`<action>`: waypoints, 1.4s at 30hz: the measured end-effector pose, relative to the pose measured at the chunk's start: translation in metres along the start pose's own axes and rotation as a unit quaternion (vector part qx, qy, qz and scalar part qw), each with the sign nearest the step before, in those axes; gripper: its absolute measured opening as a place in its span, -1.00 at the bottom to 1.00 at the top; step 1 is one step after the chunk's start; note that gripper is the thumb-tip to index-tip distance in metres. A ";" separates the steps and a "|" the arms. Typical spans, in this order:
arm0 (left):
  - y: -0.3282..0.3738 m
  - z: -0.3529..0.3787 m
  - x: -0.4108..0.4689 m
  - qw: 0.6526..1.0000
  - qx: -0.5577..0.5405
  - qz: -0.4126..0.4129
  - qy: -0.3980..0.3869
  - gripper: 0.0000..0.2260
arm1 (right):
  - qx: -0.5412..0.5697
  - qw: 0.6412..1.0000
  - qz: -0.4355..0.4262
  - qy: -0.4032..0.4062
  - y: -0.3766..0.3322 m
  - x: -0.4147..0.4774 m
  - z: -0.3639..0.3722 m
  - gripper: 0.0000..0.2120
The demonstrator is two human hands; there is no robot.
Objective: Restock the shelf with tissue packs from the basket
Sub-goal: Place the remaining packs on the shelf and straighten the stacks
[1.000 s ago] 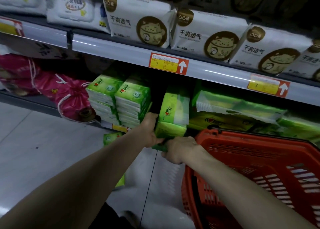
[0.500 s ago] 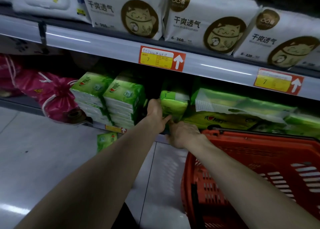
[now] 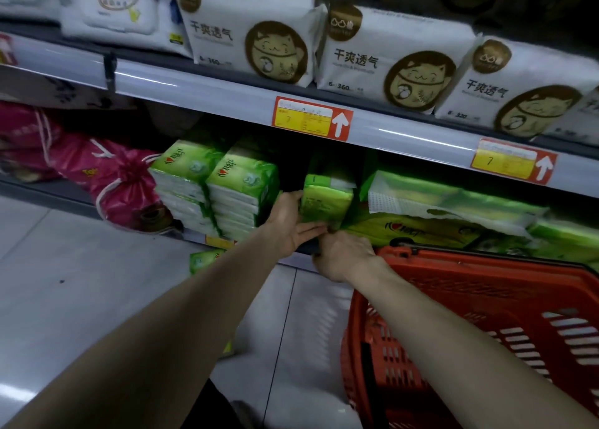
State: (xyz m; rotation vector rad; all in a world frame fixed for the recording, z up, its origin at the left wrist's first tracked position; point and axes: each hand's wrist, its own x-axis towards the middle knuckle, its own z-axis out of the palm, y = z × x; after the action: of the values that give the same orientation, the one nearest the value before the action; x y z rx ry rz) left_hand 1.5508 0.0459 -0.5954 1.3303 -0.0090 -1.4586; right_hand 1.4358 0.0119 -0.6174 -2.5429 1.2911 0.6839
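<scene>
A green tissue pack [image 3: 327, 202] stands in the gap on the lower shelf [image 3: 291, 260], between two stacks of green packs [image 3: 214, 189] on its left and flat green bundles [image 3: 453, 208] on its right. My left hand [image 3: 293, 223] lies with straight fingers against the pack's left side and lower front. My right hand [image 3: 343, 257] is just below the pack at the shelf's front edge, its fingertips hidden under the pack. The red basket [image 3: 486, 299] stands at the lower right, its inside hidden from this angle.
White cat-print packs [image 3: 392, 56] fill the upper shelf above a rail with red-and-yellow price tags [image 3: 312, 119]. Pink drawstring bags [image 3: 107, 176] lie on the lower shelf at the left. One green pack [image 3: 202, 261] lies on the tiled floor beneath my left forearm.
The green pack has gone from upright in front of the shelf to deeper into the gap. Both hands followed it forward, and my left hand's fingers have straightened along it.
</scene>
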 end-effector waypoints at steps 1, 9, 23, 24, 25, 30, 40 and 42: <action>0.000 -0.004 -0.005 1.000 0.009 0.007 -0.001 -0.75 | -0.001 1.000 -0.002 -0.001 -0.003 -0.002 0.000 -0.57; 0.006 -0.081 -0.034 0.974 0.219 0.057 0.020 -0.71 | 0.046 0.997 -0.067 -0.015 -0.049 -0.021 0.009 -0.51; -0.050 -0.211 -0.026 0.914 0.337 -0.129 0.188 -0.67 | 0.414 0.885 0.016 -0.214 -0.157 -0.012 0.141 -0.53; -0.053 -0.211 -0.025 0.909 0.338 -0.150 0.190 -0.65 | 0.468 0.860 0.031 -0.204 -0.161 -0.010 0.157 -0.60; -0.054 -0.211 -0.024 0.906 0.338 -0.163 0.195 -0.65 | 0.503 0.842 0.036 -0.191 -0.162 -0.007 0.173 -0.74; -0.058 -0.215 -0.011 0.906 0.305 -0.202 0.212 -0.69 | 0.589 0.781 0.016 -0.209 -0.169 -0.012 0.194 -0.68; -0.086 -0.226 0.012 0.925 0.221 -0.230 0.206 -0.59 | 0.676 0.689 0.025 -0.260 -0.169 -0.005 0.178 -0.83; -0.090 -0.228 0.015 0.932 0.224 -0.216 0.184 -0.59 | 0.691 0.675 0.019 -0.256 -0.169 -0.003 0.177 -0.79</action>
State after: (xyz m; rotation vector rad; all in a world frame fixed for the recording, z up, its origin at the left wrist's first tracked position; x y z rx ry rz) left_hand 1.6529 0.2105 -0.7456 2.0688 0.2195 -1.6020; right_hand 1.5152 0.1826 -0.7740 -0.9580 0.9651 0.1663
